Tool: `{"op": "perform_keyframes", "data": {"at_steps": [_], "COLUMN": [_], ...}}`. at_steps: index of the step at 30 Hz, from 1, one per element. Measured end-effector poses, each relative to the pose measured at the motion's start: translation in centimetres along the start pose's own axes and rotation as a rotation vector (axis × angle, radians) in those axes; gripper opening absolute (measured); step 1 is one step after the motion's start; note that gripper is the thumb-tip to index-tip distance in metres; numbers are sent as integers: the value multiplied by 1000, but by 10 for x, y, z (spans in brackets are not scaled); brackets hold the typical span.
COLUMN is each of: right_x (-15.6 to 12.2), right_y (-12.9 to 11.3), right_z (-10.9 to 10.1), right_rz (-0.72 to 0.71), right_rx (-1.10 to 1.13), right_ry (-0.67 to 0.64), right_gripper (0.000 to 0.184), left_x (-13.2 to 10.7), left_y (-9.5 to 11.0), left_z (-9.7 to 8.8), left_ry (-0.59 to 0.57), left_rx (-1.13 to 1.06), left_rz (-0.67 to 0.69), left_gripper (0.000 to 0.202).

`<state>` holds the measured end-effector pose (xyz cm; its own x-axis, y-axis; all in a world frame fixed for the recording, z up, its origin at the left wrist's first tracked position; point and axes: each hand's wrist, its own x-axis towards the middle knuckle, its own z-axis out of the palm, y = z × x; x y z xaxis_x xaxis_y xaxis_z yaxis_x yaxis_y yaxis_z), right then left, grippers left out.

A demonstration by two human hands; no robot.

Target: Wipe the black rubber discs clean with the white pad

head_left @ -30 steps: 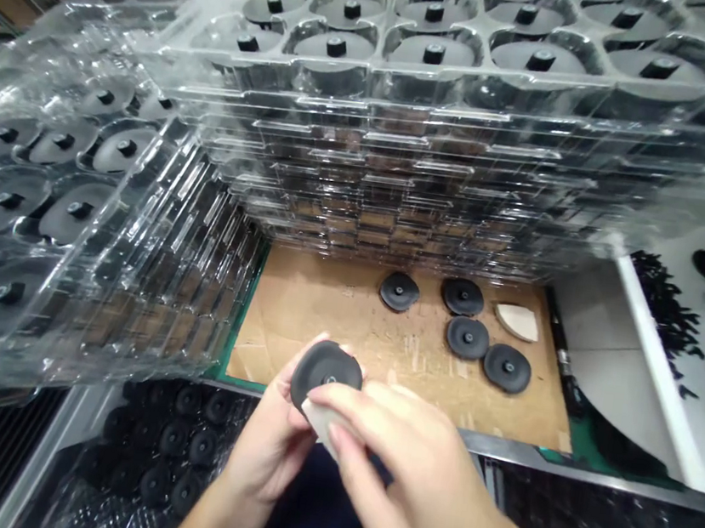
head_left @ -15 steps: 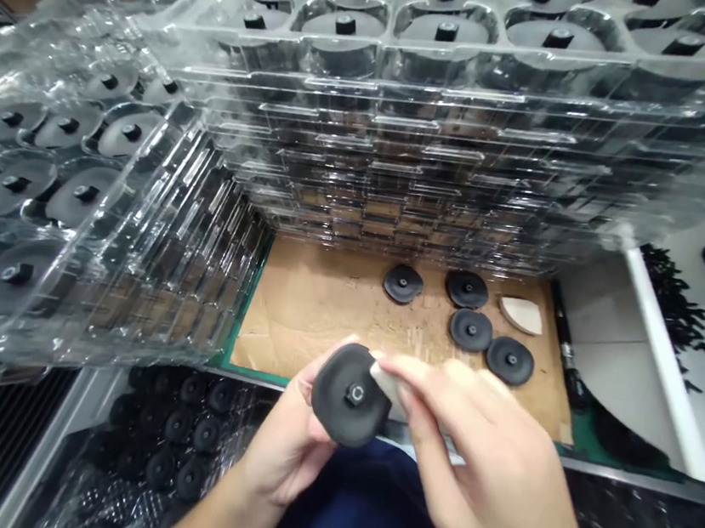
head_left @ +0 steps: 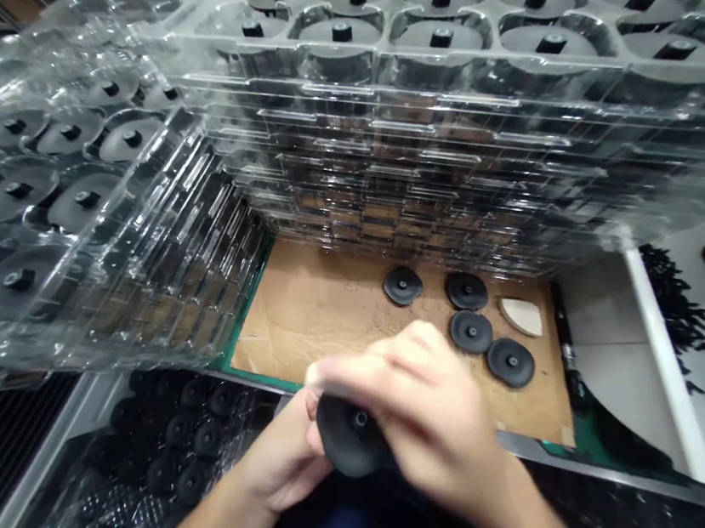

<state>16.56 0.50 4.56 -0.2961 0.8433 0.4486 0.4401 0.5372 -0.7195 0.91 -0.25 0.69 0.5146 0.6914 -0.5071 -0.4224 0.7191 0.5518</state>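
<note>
My left hand (head_left: 281,456) grips a round black disc (head_left: 346,445) with a small raised hub in its middle, hub side up. Across the disc's upper edge lies my right hand (head_left: 431,406), blurred by motion, its fingers closed. A small whitish tip (head_left: 313,375) shows at the right fingertips; the rest of the pale pad is hidden by the fingers. Beyond the hands, several similar discs (head_left: 471,332) lie on a cardboard sheet (head_left: 308,310). Another pale, wedge-shaped pad (head_left: 521,315) rests beside them.
Tall stacks of clear plastic trays (head_left: 370,121) holding discs rise at the back and at the left (head_left: 155,248). A white panel edge (head_left: 669,354) stands on the right, with small black parts (head_left: 673,295) beyond it. Below left are more black discs (head_left: 178,429).
My right hand has swept left over the disc's upper edge, covering the pale pad it pinched. The disc has shifted slightly down and is partly covered. The loose discs stay put.
</note>
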Motion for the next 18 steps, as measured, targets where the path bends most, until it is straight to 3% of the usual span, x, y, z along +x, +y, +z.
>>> {"op": "perform_keyframes", "data": {"at_steps": [3,6,9,13,18], "right_x": [-14,-39,-67,-97,-98], "right_y": [29,60,73,69,77], "right_z": [2,17,42,64,56], "right_rz": [337,557,608,671,672], "right_rx": [31,31,-42,-163,-272], "right_ry": [81,28,-2,9,63], "right_gripper": [23,24,25,29,24], "left_x": [0,0,1,4,4], "left_y": [3,6,7,8,8], "left_z": [-2,-3,-3,-5,-7], "left_ry": [-107,-133,-129,-125,-128], "left_rx": [-101,-163,-206,-244,-235], "left_rz": [-58,-68,-64,-79,-69], "left_gripper": [60,52,51,62,62]}}
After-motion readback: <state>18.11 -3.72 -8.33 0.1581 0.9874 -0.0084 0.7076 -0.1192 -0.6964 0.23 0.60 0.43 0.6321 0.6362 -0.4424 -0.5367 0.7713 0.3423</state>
